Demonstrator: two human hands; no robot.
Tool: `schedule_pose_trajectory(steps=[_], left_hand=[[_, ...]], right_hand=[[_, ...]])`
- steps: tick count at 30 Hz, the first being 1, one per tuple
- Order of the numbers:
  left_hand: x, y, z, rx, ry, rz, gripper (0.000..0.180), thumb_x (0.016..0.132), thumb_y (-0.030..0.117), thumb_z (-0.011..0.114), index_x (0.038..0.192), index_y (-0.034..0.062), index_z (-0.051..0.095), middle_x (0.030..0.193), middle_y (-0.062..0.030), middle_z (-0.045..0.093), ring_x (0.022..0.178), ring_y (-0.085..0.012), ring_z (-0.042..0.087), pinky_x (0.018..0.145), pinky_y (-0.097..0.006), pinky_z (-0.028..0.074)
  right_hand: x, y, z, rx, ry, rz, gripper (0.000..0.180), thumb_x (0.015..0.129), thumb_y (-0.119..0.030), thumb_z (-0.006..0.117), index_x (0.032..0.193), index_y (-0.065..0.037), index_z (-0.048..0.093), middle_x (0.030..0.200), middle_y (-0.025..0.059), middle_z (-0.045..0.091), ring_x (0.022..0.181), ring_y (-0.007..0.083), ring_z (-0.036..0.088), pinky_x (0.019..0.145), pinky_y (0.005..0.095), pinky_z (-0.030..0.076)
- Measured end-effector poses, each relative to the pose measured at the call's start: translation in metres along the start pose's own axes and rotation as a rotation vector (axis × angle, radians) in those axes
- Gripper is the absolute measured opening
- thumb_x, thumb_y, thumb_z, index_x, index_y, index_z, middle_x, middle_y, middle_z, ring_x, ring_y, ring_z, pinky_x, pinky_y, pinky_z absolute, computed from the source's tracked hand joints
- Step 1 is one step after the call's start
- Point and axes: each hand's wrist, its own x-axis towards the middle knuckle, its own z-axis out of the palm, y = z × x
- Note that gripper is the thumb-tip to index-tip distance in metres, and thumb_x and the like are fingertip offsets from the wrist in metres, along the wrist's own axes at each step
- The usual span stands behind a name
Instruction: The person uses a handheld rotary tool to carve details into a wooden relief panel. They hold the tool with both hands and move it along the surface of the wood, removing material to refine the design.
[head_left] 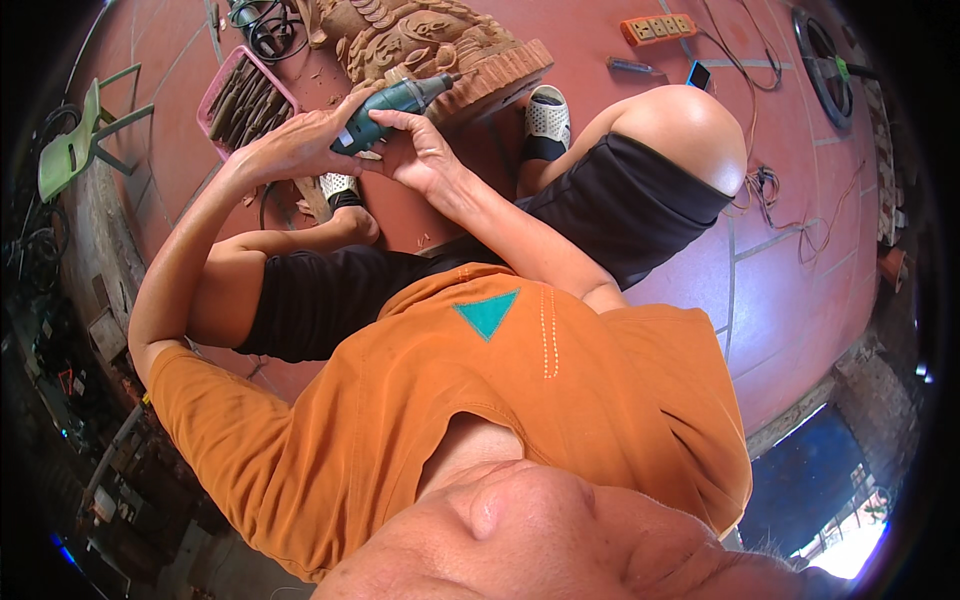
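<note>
A green die grinder (388, 112) with a grey tapered nose is held between my two hands, its tip pointing toward the upper right. My left hand (300, 142) wraps the rear of its body from the left. On the opposite side, the fingers of my right hand (425, 155) are bent against the casing. Just beyond the tool's tip lies a reddish-brown wood carving (400, 45) with a stepped base. The far side of the grinder and some of my fingertips are hidden.
Left of the carving sits a pink basket (284, 82) of wooden-handled tools. A green chair (75, 150) stands farther left. At the upper right are an orange power strip (657, 29), a dark-handled tool (633, 67), a phone (698, 74) and loose cables (765, 190) on red tiles.
</note>
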Motion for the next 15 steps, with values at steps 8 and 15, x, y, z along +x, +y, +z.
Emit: schedule_pose_trajectory(steps=[8, 15], left_hand=[[0.0009, -0.0054, -0.0003, -0.026, -0.045, -0.008, 0.100, 0.075, 0.027, 0.079, 0.153, 0.0118, 0.018, 0.106, -0.0278, 0.064, 0.104, -0.0422, 0.063, 0.090, -0.047, 0.049], [0.0036, -0.0090, 0.0008, 0.014, -0.064, 0.023, 0.098, 0.077, 0.025, 0.080, 0.152, 0.0099, 0.018, 0.101, -0.0247, 0.067, 0.098, -0.0413, 0.066, 0.087, -0.046, 0.049]], right_hand=[[-0.0015, 0.0032, -0.0014, 0.028, -0.015, 0.002, 0.034, 0.081, -0.004, 0.071, 0.112, -0.010, 0.061, 0.107, 0.0062, 0.067, 0.103, 0.0260, 0.066, 0.094, 0.0579, 0.049], [-0.0063, 0.0043, -0.0005, 0.024, 0.030, -0.005, 0.037, 0.080, -0.007, 0.071, 0.115, -0.010, 0.060, 0.106, 0.0070, 0.066, 0.103, 0.0250, 0.065, 0.090, 0.0559, 0.052]])
